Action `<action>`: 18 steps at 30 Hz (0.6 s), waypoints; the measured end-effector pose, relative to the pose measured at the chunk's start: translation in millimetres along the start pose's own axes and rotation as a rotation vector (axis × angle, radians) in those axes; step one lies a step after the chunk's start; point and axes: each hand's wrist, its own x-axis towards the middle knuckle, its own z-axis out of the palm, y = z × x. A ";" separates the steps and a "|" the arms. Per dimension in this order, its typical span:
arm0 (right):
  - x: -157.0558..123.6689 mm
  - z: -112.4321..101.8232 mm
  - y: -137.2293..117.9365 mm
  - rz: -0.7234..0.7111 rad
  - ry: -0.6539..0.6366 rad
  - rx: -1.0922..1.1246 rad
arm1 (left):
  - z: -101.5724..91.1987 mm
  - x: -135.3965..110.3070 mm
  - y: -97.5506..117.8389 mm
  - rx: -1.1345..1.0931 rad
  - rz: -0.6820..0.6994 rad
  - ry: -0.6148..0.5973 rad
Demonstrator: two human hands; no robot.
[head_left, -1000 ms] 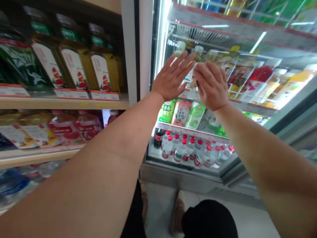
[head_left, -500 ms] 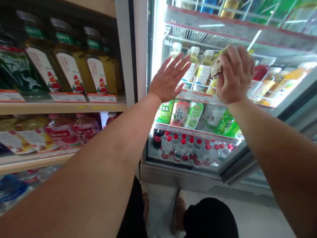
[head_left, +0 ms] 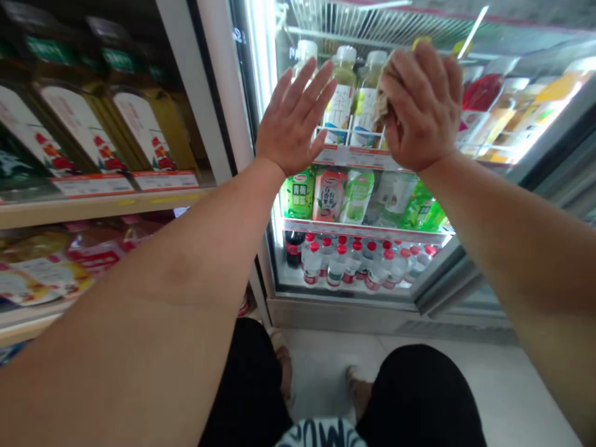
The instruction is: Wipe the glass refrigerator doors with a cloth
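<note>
My left hand [head_left: 294, 121] is spread with its fingers apart, held up before the lit drinks fridge. Behind its fingertips stand white-capped bottles [head_left: 341, 93] on a wire-fronted shelf. My right hand [head_left: 421, 105] is closed around a bunched beige cloth [head_left: 384, 99], which sticks out at the thumb side. Both hands are raised at the height of that bottle shelf. Whether either hand touches glass cannot be made out. A bottle of red drink [head_left: 482, 93] stands behind and right of my right hand.
Below are green and pink drink bottles [head_left: 329, 195] and red-capped water bottles [head_left: 341, 264]. A metal-framed fridge door edge [head_left: 442, 282] slants at the right. On the left, a wooden shelf [head_left: 107, 208] holds large amber bottles [head_left: 149, 124]. My knees and feet are over the pale floor [head_left: 321, 366].
The view has shifted, so the left shelf slides out leftward and more of my lap shows. Both hands appear slightly higher and further left. The cloth stays in my right hand.
</note>
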 end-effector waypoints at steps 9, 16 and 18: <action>2.0 1.7 -8.3 0.475 0.218 -0.059 | -4.3 0.1 2.8 0.028 -0.010 -0.041; -2.6 2.4 -5.8 0.034 -0.127 0.036 | -8.0 -0.2 3.0 -0.071 -0.074 -0.078; -2.3 2.8 -6.7 0.146 -0.061 0.027 | -7.1 -0.8 2.5 -0.031 -0.053 -0.059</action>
